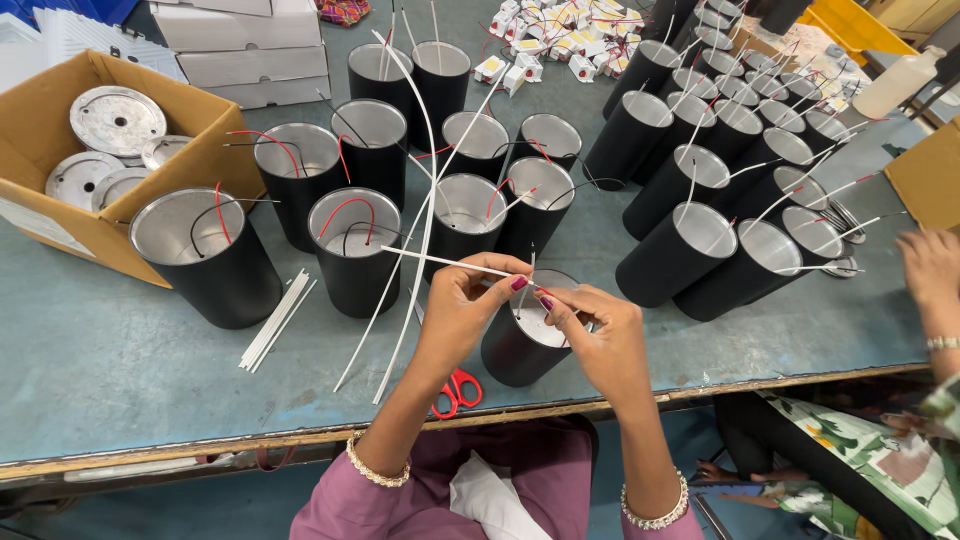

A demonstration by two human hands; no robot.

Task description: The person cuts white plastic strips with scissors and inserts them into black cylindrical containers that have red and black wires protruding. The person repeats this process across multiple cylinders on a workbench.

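White sleeving tube (pixel 450 263), thin and stiff, is pinched between thumb and fingertips of the left hand (pixel 465 305), its free length running out to the left of that hand over the cans. The right hand (pixel 595 335) is closed in a fine pinch just beside the left, fingertips almost touching it; what is held there seems to be a thin wire end, though it is too small to be made out with certainty. Directly beneath both hands a black cylindrical can (pixel 520 340) with a silvery inside is stood upright on the blue-grey table (pixel 120 370), and a thin wire is seen rising from it toward the fingertips.

Below the left wrist, at the table edge, red-handled scissors (pixel 456 390) are laid flat. Well to the left of the left hand a small bundle of cut white tubes (pixel 277 320) is laid on the table, and two long white tubes (pixel 415 240) are stretched from near the left forearm up and away between the cans. Beyond the hands, more upright black cans (pixel 355 245) with red and black wires are grouped; to the right, others (pixel 690 250) lie tipped over in rows. Far left, a cardboard box (pixel 60 150) of metal discs is set. At the far right, another person's hand (pixel 930 265) is reached over the table.
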